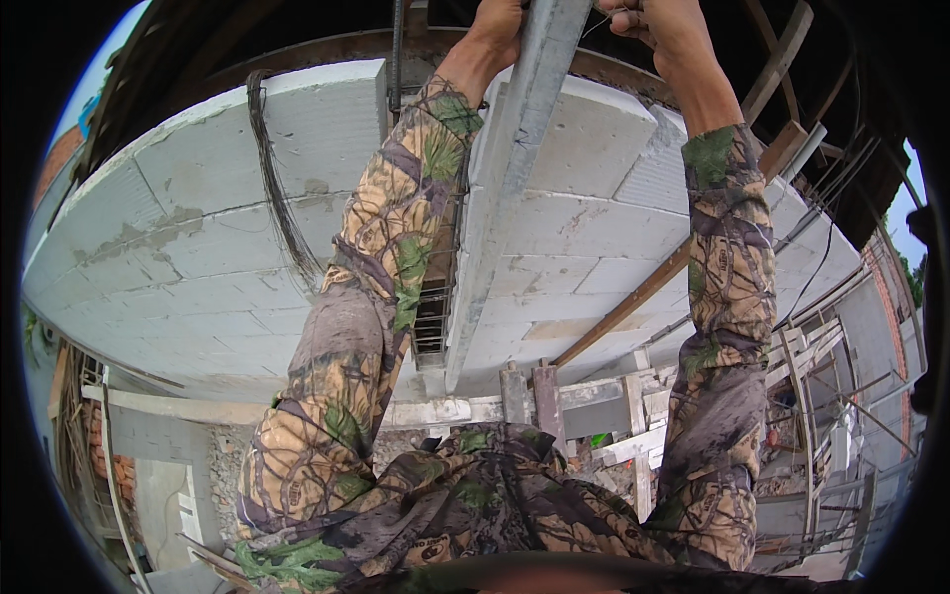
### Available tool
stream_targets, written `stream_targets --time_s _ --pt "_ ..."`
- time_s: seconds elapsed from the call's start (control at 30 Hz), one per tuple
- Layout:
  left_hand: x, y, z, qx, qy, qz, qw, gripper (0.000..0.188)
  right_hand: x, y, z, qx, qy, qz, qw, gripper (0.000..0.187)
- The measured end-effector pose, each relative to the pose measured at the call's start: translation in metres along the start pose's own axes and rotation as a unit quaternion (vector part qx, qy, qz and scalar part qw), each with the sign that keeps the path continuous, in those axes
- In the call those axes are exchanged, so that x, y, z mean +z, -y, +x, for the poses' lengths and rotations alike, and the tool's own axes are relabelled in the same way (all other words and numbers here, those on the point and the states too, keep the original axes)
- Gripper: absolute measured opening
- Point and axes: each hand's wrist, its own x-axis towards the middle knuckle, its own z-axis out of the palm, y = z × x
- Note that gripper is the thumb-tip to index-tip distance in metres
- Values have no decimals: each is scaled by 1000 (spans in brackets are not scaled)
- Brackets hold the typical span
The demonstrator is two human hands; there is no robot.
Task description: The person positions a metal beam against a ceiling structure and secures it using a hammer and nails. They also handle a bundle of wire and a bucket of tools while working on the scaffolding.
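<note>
A long grey beam (534,109) rises up the middle against a pale block wall. At its upper left edge is my left hand (494,28), closed against the beam, its fingertips hidden and partly cut off by the top of the picture. To the right of the beam, my right hand (665,32) is raised with curled fingers. A thin wire (592,28) sticks out from those fingers toward the beam. Left of the beam, a bundle of thin wires (272,178) hangs over the wall. Steel bars of a rebar cage (431,322) show in the gap beside the beam.
The pale block wall (237,158) spans both sides. A brown timber (623,302) leans diagonally on the right. Boards of a scaffold (584,394) cross below, with rubble (226,465) beneath. Dark roof timbers (777,64) and loose cables (826,198) stand at upper right.
</note>
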Motion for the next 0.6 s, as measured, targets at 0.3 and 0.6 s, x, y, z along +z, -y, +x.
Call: stream_targets --time_s 0.3,0.6 --pt "-3 -4 -9 11 -30 45 998 44 -57 -21 -35 -91 -72 -165 979 34" --pt "-16 -24 -173 319 -185 480 796 29 -161 -188 -218 86 -202 -98 971 32"
